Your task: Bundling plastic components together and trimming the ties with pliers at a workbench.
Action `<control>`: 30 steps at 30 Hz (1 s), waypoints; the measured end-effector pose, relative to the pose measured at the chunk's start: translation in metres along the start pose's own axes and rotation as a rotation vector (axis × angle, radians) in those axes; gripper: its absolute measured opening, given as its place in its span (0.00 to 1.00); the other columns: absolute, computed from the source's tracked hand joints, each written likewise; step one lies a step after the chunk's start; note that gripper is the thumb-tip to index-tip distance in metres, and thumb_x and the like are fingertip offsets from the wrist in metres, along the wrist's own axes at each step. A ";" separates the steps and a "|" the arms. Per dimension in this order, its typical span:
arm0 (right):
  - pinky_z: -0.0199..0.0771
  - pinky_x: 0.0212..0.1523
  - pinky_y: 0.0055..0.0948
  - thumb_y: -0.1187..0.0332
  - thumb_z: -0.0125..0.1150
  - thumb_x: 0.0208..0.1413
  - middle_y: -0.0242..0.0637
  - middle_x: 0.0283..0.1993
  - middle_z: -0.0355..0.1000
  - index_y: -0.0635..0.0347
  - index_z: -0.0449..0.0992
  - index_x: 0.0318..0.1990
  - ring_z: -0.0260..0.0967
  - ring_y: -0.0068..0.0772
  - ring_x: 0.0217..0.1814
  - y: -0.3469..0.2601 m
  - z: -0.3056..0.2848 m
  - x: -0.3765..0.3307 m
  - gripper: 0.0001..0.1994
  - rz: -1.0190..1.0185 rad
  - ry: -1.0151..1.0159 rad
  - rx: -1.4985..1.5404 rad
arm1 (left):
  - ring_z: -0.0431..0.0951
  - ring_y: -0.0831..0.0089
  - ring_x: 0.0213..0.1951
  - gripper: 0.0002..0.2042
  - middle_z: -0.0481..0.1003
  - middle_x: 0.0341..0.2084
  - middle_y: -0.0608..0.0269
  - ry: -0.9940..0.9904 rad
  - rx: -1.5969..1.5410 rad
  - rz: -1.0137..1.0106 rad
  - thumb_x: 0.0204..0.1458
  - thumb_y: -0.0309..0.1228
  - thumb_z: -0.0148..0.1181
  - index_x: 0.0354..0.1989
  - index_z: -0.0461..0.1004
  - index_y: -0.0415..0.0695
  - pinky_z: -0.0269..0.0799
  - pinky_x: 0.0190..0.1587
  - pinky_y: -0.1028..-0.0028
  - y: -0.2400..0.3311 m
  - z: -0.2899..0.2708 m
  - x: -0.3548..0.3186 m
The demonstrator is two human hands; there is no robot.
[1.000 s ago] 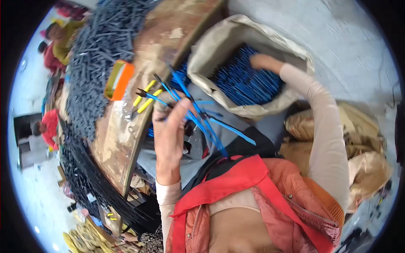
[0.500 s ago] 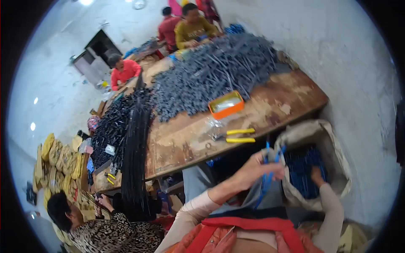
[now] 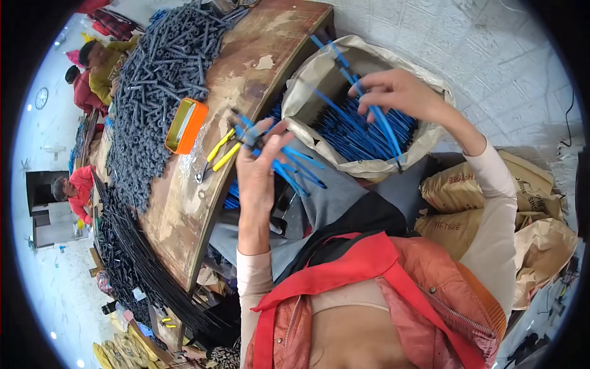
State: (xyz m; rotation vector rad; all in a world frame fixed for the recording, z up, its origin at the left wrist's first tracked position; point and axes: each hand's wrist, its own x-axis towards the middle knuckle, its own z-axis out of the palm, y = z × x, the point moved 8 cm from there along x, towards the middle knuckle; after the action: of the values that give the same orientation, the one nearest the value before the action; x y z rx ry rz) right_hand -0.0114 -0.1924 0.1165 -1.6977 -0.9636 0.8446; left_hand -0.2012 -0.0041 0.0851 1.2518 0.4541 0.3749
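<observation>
Several thin blue plastic sticks with dark ends fan out from my left hand, which is closed around them beside the table edge. My right hand is over an open pale woven sack, its fingers closed on long blue sticks that slant across the opening. More blue sticks of the same kind fill the lower part of the sack. Yellow-handled pliers lie on the wooden table next to my left hand. An orange rectangular tin stands beyond them.
A large heap of grey plastic pieces covers the far side of the wooden table. Long black strips lie at its left end. Brown paper sacks rest at my right. Co-workers, one in a red top, sit along the table.
My view has turned right, toward the sack. My right hand has come up out of the sack with blue sticks. My left hand still holds its sticks, now beside the pliers.
</observation>
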 end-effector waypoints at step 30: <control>0.81 0.31 0.38 0.63 0.60 0.53 0.48 0.27 0.78 0.69 0.79 0.30 0.79 0.43 0.28 0.325 0.056 0.076 0.14 0.437 -0.360 -0.997 | 0.81 0.57 0.21 0.10 0.78 0.25 0.39 -0.262 -0.021 -0.268 0.53 0.24 0.60 0.40 0.68 0.34 0.67 0.14 0.74 0.047 0.017 -0.064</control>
State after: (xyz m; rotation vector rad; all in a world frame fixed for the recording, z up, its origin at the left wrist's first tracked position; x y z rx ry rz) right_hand 0.0436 -0.1714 -0.2171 -2.7383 -1.4212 1.0597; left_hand -0.2478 -0.0372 0.1419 1.1820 0.3856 -0.0124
